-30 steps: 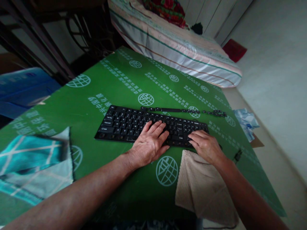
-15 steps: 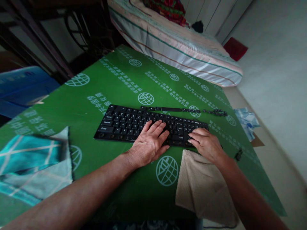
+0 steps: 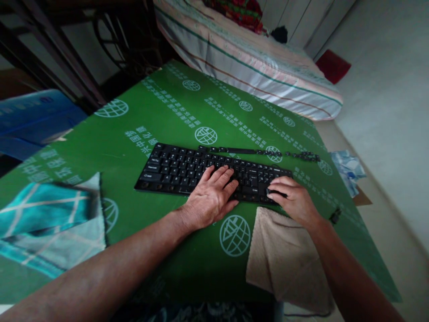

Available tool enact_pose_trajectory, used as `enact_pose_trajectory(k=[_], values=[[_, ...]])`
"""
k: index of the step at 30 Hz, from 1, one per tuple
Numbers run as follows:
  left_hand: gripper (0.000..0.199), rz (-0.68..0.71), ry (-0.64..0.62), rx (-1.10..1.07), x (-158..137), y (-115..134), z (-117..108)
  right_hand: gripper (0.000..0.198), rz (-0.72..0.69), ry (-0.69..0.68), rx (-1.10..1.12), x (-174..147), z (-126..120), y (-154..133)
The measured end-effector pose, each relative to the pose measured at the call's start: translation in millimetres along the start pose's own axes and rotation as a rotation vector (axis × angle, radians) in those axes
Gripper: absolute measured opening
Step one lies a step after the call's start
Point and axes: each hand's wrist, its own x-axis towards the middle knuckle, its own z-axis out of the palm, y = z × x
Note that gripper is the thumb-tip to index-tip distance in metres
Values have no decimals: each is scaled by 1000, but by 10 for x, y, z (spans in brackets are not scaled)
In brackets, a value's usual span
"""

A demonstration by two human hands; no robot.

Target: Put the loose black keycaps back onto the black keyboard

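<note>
A black computer keyboard (image 3: pixel 187 167) lies on the green table, with bare key sockets along its front edge. My left hand (image 3: pixel 212 194) rests flat on the keyboard's middle, fingers stretched over the keys. At the keyboard's right end, my right hand (image 3: pixel 291 197) has its thumb and forefinger around a small black keycap (image 3: pixel 269 191), mostly hidden by the fingers. Whether the keycap is seated or loose cannot be seen. Behind the keyboard runs a line of loose black keycaps (image 3: pixel 303 155), with a long space bar (image 3: pixel 239 151) among them.
A beige cloth (image 3: pixel 284 259) hangs over the table's front edge, under my right wrist. A folded turquoise checked cloth (image 3: pixel 43 210) lies at left. Small black pieces (image 3: pixel 335 215) sit at right on the green table (image 3: pixel 161 107). Beyond it is a bed (image 3: pixel 254 76).
My right thumb and forefinger have parted slightly, and a dark gap shows between them. My left hand stays on the keys. The whole view has shifted a little.
</note>
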Motion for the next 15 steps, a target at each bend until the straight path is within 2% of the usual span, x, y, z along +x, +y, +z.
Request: enact_pose_trajectory(k=[15], values=[[43, -12, -23, 1, 2, 15, -12, 9, 43, -1, 64, -8, 15, 11]])
